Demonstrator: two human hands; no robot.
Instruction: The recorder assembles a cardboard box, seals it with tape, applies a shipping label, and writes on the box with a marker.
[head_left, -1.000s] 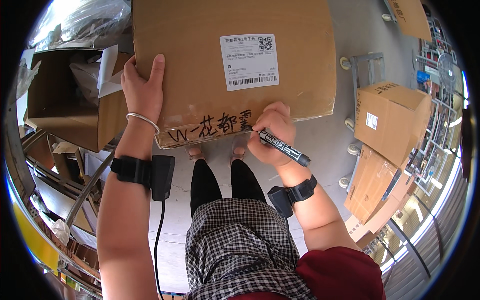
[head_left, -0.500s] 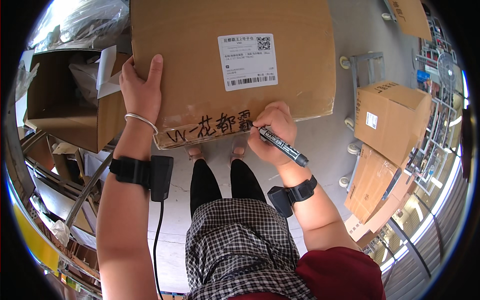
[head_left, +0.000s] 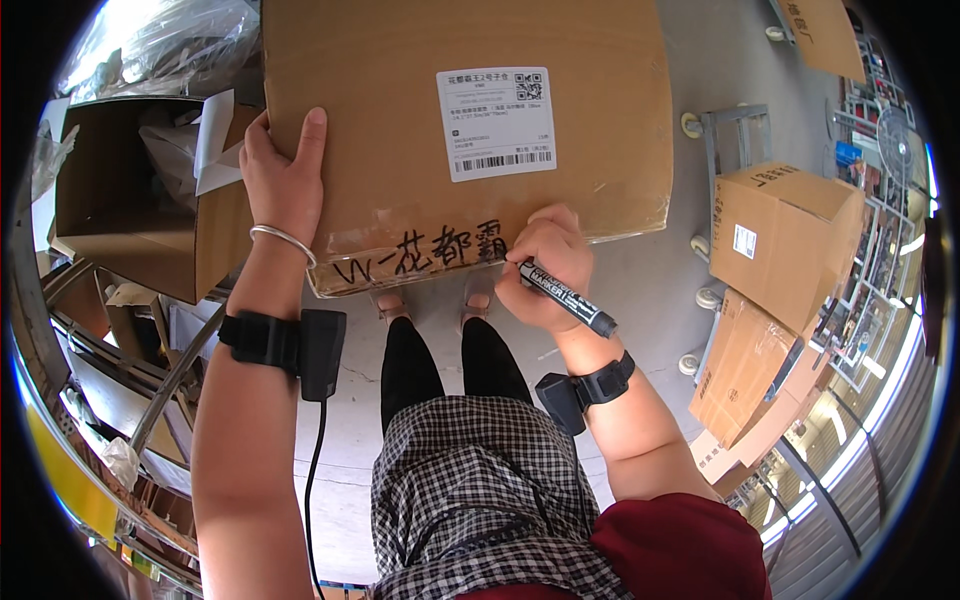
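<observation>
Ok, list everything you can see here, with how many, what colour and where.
large cardboard box: one, brown, centre, handwriting along its near edge
shipping label: one, white, on the large box
marker: one, black, tip at the box's near edge
open carton: one, brown, left
plastic wrap: clear, upper left
stacked boxes: several, brown, right
metal bracelet: one, silver, left wrist
wrist bands: two, black, one per wrist
left hand: gripping the large box's left edge
right hand: holding the marker
</observation>
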